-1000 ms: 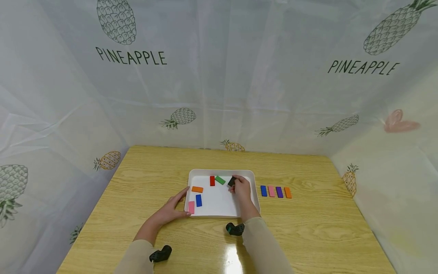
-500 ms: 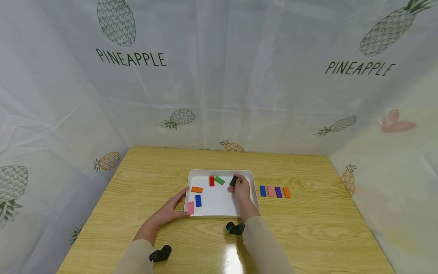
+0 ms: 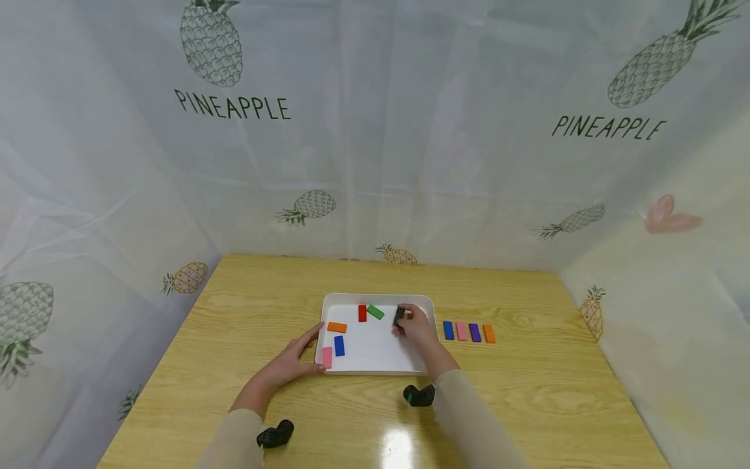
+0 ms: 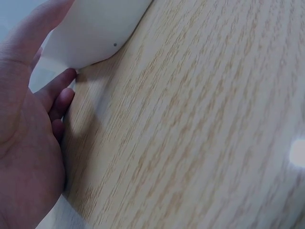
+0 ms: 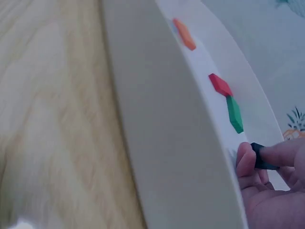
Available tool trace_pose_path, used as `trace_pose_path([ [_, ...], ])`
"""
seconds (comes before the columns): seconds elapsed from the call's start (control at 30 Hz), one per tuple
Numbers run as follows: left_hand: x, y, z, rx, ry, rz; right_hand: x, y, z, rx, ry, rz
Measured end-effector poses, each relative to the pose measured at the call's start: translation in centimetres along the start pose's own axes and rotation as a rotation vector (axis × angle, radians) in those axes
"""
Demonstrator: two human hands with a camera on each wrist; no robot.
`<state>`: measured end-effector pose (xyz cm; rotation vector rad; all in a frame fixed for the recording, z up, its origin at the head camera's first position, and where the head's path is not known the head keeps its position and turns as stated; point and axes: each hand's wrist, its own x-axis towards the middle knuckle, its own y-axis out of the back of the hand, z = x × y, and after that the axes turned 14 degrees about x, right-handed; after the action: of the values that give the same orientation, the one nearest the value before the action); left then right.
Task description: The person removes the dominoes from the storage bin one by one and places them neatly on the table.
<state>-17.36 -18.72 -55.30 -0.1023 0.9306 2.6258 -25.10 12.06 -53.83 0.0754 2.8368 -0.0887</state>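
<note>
Table [image 3: 527, 391]; right grip [image 3: 418, 327] pinches block [image 3: 398, 317] inside tray rim [image 3: 377, 298]

Smooth plastic tray [image 3: 369, 352], glossy wood-grained table [image 3: 556, 378]

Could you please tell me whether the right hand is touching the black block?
Touching: the right wrist view shows the right hand pinching the black block.

1. My right hand [image 3: 418, 330] pinches a black block [image 3: 399, 317] between its fingers, over the white tray [image 3: 369, 355].
2. My left hand [image 3: 285, 365] touches the tray's left side, thumb and forefinger spread apart.
3. Inside lie a red block [image 3: 362, 313] just beside a green block [image 3: 375, 312], then orange [image 3: 336, 327], blue [image 3: 339, 346] and pink [image 3: 327, 357] blocks.
4. Right of the tray, on my wooden tabletop [image 3: 539, 391], four blocks make a row: blue [image 3: 448, 330], pink [image 3: 461, 331], purple [image 3: 474, 333], orange [image 3: 489, 333].
</note>
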Motion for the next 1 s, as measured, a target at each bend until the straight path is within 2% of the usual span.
trace_pose_path([
  [0.23, 0.2, 0.1, 0.1, -0.01, 0.006, -0.005, -1.1, 0.8, -0.5, -0.156, 0.019, -0.076],
  [0.4, 0.1, 0.1, 0.2, -0.011, 0.001, -0.006, -1.6, 1.5, -0.8, -0.245, 0.073, -0.096],
  [0.73, 0.0, 0.4, 0.0, 0.009, -0.008, -0.018, -3.1, 2.9, -1.9, -0.216, 0.101, -0.17],
  [1.0, 0.1, 0.3, 0.3, -0.014, -0.014, -0.031, -4.8, 5.3, -2.8, -0.241, 0.156, -0.16],
])
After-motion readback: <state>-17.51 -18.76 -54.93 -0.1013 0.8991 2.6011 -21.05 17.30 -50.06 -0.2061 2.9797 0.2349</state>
